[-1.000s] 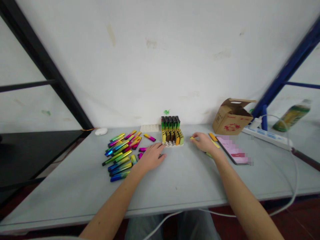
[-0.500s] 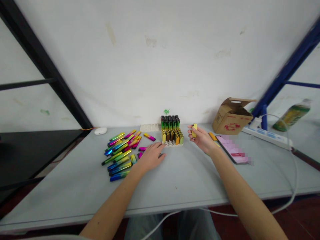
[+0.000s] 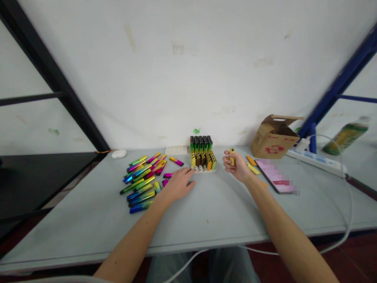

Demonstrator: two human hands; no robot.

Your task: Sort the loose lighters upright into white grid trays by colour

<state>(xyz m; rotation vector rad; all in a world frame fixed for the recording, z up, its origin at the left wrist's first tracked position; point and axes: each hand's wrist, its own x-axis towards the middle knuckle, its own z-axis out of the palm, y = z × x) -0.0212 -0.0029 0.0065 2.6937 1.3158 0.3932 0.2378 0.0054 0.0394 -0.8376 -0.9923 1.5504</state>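
Note:
My right hand (image 3: 236, 167) is closed around a yellow lighter (image 3: 232, 156), held upright just above the table with its top showing past the thumb. My left hand (image 3: 179, 184) lies palm down, fingers stretched and slightly apart, fingertips at the left front corner of a white rack (image 3: 203, 170). Upright in that rack stand green-and-black lighters (image 3: 201, 144) at the back, with yellow, brown and orange ones (image 3: 203, 159) before them. Some front holes show no lighter. Left of my left hand, shiny rainbow-coloured lighters (image 3: 143, 181) lie in a loose pile, a few partly hidden by the hand.
A second white rack (image 3: 176, 150) lies by the wall, with a white case (image 3: 118, 154) further left. Right of my right hand are loose yellow and orange lighters (image 3: 253, 169), a phone (image 3: 272, 177), a cardboard box (image 3: 273, 139), a power strip (image 3: 316, 162) and a bottle (image 3: 346, 135).
My right hand has shifted slightly right and curled tighter round the yellow lighter, turning it in the grip. My left hand stays in place.

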